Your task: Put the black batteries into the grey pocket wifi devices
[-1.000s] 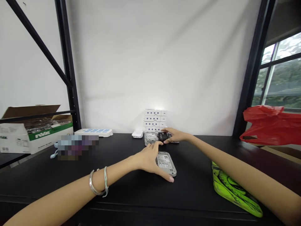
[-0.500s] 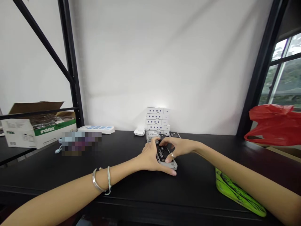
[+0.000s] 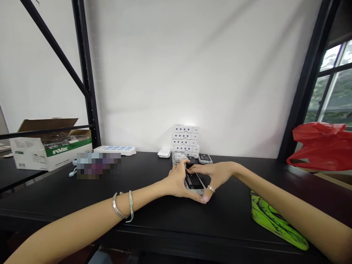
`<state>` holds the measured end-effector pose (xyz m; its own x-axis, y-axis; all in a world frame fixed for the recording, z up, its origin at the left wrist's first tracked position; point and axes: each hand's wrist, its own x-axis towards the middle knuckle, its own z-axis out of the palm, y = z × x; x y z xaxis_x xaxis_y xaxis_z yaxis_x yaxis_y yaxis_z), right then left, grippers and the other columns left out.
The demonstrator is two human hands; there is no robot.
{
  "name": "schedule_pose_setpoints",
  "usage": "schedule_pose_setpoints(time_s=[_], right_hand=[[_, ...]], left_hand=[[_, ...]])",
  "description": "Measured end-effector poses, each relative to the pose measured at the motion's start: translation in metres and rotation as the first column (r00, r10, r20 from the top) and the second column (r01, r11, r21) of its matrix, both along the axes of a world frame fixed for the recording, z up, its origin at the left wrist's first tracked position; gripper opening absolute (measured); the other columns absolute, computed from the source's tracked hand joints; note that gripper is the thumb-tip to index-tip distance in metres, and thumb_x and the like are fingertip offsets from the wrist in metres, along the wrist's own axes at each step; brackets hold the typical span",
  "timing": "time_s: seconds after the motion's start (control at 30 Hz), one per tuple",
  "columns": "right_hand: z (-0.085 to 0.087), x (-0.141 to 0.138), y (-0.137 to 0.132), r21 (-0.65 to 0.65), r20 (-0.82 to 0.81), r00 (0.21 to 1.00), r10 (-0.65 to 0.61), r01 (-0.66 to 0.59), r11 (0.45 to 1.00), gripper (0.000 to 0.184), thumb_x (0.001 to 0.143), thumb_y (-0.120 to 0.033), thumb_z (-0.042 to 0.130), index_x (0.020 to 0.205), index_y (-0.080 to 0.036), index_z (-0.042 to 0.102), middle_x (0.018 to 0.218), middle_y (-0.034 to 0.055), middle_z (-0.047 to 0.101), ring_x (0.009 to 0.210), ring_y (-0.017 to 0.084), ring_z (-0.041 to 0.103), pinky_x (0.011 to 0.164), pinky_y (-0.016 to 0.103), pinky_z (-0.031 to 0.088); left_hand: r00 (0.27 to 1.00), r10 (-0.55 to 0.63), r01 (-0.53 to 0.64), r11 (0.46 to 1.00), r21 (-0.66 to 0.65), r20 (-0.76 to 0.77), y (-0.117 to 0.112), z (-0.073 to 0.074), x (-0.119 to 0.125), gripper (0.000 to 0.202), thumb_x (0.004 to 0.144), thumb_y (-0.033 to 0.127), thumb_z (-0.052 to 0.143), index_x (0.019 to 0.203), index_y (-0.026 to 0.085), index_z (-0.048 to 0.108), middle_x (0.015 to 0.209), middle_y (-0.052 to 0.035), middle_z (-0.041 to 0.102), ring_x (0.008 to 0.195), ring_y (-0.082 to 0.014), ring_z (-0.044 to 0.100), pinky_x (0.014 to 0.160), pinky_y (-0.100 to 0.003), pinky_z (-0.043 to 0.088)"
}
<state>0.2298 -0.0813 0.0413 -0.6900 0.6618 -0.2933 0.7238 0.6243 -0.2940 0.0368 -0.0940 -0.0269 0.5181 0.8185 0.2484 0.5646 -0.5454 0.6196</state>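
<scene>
Head view: black battery (image 3: 193, 180), printed with "3000", now lying flat on a gray plastic casing (image 3: 195, 190), no longer held up over the far items. Left hand (image 3: 178, 182) and right hand (image 3: 217, 177) closed around this pair from either side, neither one spread. Left fingers bent over the far end; right fingers pressed near the top of the battery, thumb down by the near end, close to the left hand's outstretched digit. Exact contact partly hidden under the fingers. Just behind the hands, a second gray casing (image 3: 179, 157) and a small dark-faced device (image 3: 205, 158), both at the foot of a stack of white boxes (image 3: 185, 140). All on a black worktop (image 3: 55, 200). Further left, a white power strip (image 3: 114, 150) and an open cardboard box (image 3: 46, 156); further right, a green patterned pad (image 3: 275, 222) and a red plastic bag (image 3: 316, 146).
</scene>
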Motion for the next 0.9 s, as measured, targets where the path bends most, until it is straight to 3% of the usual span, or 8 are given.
schedule_pose_setpoints(time_s=[0.2,0.37,0.6,0.77,0.9], right_hand=[[-0.001,0.0,0.002,0.011,0.006,1.0,0.01,-0.01,1.0,0.12,0.047,-0.06,0.077,0.145,-0.023,0.02,0.149,0.0081,0.025,0.133,0.038,0.023,0.108,0.047,0.023],[-0.002,-0.001,0.004,0.016,0.014,1.0,0.016,-0.016,1.0,0.115,0.047,-0.062,0.076,0.143,-0.022,0.027,0.148,0.0086,0.027,0.132,0.039,0.025,0.109,0.048,0.023],[-0.008,-0.002,0.004,0.044,0.093,0.993,0.072,-0.077,0.996,0.119,0.046,-0.064,0.075,0.144,-0.02,0.023,0.147,0.0114,0.024,0.133,0.039,0.023,0.108,0.048,0.023],[-0.015,-0.005,0.008,0.134,-0.097,0.985,0.145,-0.132,0.982,0.102,0.051,-0.056,0.076,0.137,-0.017,0.036,0.131,0.0123,0.045,0.12,0.033,0.043,0.101,0.043,0.035],[0.004,0.015,0.017,0.038,-0.08,0.996,0.033,-0.03,0.999,0.096,0.045,-0.052,0.08,0.128,-0.019,0.044,0.129,0.0105,0.048,0.113,0.031,0.048,0.094,0.039,0.042]], left_hand=[[1.0,0.028,-0.029,0.999,-0.031,-0.005,-0.004,0.004,-0.001,0.125,0.035,0.066,0.078,0.136,0.024,0.018,0.125,-0.0148,0.036,0.125,-0.042,0.03,0.101,-0.059,0.028],[0.999,0.041,-0.042,0.999,-0.005,-0.033,-0.007,0.007,0.001,0.125,0.036,0.065,0.078,0.137,0.022,0.017,0.129,-0.0169,0.035,0.125,-0.0401,0.032,0.102,-0.059,0.027],[0.998,0.066,-0.067,0.997,-0.045,-0.014,-0.011,0.008,0.0,0.123,0.036,0.066,0.078,0.136,0.024,0.019,0.124,-0.0151,0.04,0.123,-0.041,0.035,0.099,-0.059,0.031],[0.997,0.066,-0.067,0.997,0.026,0.037,-0.008,0.0,0.0,0.115,0.044,0.071,0.072,0.135,0.026,0.02,0.126,-0.0128,0.04,0.123,-0.0366,0.035,0.101,-0.055,0.03],[0.985,0.138,-0.148,0.983,0.106,0.103,-0.006,-0.002,0.005,0.085,0.066,0.074,0.055,0.13,0.026,0.025,0.125,-0.011,0.04,0.124,-0.0323,0.034,0.103,-0.053,0.028]])
